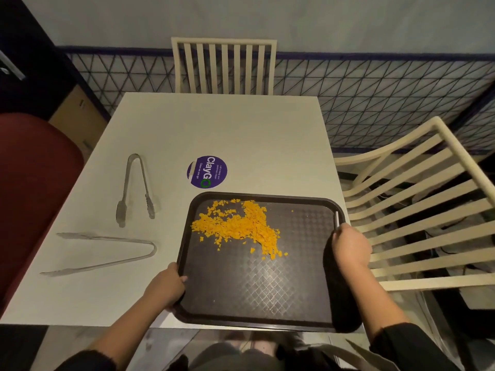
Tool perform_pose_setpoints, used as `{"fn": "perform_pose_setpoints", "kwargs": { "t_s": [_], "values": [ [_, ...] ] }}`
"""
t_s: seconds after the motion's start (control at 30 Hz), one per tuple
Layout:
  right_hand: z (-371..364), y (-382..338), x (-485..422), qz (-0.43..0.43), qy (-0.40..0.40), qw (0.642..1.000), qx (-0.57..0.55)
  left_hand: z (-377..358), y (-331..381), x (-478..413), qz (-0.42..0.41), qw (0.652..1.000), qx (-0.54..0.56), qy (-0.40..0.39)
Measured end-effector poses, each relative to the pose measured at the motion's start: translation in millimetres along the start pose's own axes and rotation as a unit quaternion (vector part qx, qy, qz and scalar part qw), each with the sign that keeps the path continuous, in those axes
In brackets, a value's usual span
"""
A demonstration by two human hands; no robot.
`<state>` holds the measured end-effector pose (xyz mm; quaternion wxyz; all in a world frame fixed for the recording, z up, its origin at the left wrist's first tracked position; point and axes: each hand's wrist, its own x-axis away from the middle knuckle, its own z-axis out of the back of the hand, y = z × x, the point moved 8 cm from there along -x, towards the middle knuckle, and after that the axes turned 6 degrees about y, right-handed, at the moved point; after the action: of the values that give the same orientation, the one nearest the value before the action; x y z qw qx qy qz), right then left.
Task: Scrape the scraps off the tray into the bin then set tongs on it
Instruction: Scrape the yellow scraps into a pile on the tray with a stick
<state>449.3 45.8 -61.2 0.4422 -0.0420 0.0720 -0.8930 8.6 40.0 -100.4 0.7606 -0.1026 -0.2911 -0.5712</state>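
View from my head, looking down over a white square table (pixel 227 129). A dark brown rectangular plastic tray with a criss-cross textured floor (pixel 254 285) lay at the table's near right corner, its near edge reaching just past the table edge. A loose pile of small orange crumbled scraps (pixel 241 226) covered the far left part of the tray; the near half was bare.

My left hand (pixel 167 286) gripped the tray's left rim near the near corner, fingers curled under and thumb on top. My right hand (pixel 349 246) sat at the right rim, fingers closed round a slim silvery metal implement (pixel 336 219) that poked out towards the far edge. I could not tell what kind of tool it was.

Two pairs of silvery metal tongs lay on the table to the left, well apart from the tray. The shorter tongs (pixel 136 188) pointed their tips towards me, and the longer tongs (pixel 107 253) lay sideways, tips to the left.

I judged the scraping had not yet begun. Every scrap sat on the tray and no bin was in view. The next move called for carrying the tray level to the bin, tilting it, then pushing the scraps off.

Just beyond the tray a round purple sticker (pixel 207 171) read "ClayGo" and "Clean as you go". Its smaller line appeared to say "Let's keep our premises clean".
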Motion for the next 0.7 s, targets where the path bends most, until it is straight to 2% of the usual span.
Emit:
{"fn": "perform_pose_setpoints", "kwargs": {
  "t_s": [0.1, 0.27, 0.5, 0.7],
  "values": [
    [-7, -10, -7, -0.001, -0.029, 1.0, 0.005, 1, 0, 0, 0.005, 1.0, 0.002, 0.0],
    [-16, -80, -3, 0.096, -0.063, 0.993, -0.019, 2, -2, 0, 0.008, 1.0, -0.001, -0.001],
    [-36, -169, 35, 0.218, -0.128, 0.967, 0.009, 1, -2, 1, 0.001, 1.0, 0.011, 0.0],
    [-33, -165, 30, 0.211, -0.122, 0.969, -0.044, 1, -3, 0, 0.001, 1.0, 0.015, 0.004]
  ]
}}
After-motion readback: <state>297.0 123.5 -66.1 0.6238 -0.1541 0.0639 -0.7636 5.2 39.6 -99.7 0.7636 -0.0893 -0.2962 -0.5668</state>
